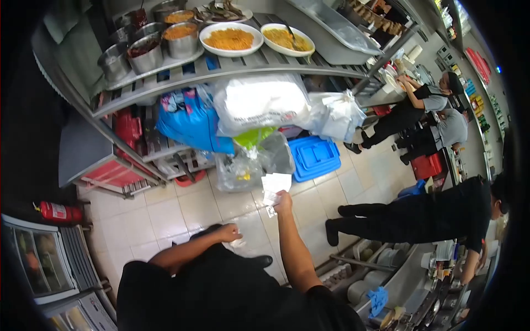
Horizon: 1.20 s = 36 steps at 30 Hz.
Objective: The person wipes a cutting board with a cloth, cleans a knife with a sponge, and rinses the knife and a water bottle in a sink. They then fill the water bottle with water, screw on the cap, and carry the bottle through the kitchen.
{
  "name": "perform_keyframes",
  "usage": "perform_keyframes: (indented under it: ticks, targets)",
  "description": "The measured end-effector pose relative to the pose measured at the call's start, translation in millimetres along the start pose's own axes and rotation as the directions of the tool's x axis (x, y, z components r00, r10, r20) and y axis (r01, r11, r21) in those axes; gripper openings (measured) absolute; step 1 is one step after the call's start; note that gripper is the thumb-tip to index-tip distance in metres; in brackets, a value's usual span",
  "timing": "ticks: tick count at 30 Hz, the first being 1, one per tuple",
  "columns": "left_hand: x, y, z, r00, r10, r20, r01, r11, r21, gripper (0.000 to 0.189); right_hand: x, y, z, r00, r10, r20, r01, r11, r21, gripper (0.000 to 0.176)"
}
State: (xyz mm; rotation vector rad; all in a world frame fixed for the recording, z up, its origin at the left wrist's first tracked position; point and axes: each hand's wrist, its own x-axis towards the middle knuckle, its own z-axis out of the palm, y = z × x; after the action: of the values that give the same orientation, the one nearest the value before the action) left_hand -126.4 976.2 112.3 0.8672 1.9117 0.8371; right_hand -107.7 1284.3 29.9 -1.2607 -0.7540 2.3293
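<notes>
In the head view my right hand (283,202) is closed on some white paper slips (275,186), held out over the tiled floor. My left hand (227,233) is closed near my body, with a small crumpled white piece (238,241) showing at its fingers. Beyond the slips, clear plastic bags (241,170) and a blue lidded bin (316,158) stand under a metal shelf.
The metal shelf (232,70) holds metal pots and plates of orange food (229,39). A person in black (419,212) stands at the right by a counter. Two more people are further back. A fire extinguisher (58,211) is at the left.
</notes>
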Motion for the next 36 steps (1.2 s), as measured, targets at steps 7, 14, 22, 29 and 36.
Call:
perform_keyframes:
  ticks: [7, 14, 22, 29, 36]
  targets:
    - [-63.5, -73.9, -101.0, 0.903, -0.398, -0.159, 0.373, 0.913, -0.164, 0.035, 78.8, 57.5, 106.5, 0.962, -0.103, -0.252, 0.096, 0.995, -0.039, 0.033]
    - [-59.3, -85.1, -128.9, 0.902, -0.422, -0.092, 0.392, 0.889, -0.238, 0.032, 41.3, 49.4, 134.6, 0.858, -0.511, -0.052, 0.178, 0.391, -0.903, 0.061]
    - [27.1, -32.1, -106.5, 0.999, -0.025, -0.034, 0.017, 0.974, -0.225, 0.021, -127.6, 111.5, 24.7, 0.980, 0.196, -0.030, -0.125, 0.491, -0.862, 0.045]
    - [47.4, 58.5, -67.1, 0.868, 0.140, 0.477, 0.175, 0.812, -0.556, 0.013, -261.9, 89.9, 44.4, 0.986, -0.123, -0.109, 0.105, 0.982, -0.159, 0.057]
    - [31.7, 61.1, -37.7, 0.626, 0.338, 0.703, -0.135, 0.935, -0.329, 0.020, -293.3, 100.8, 44.5, 0.930, -0.356, -0.089, 0.325, 0.912, -0.251, 0.033]
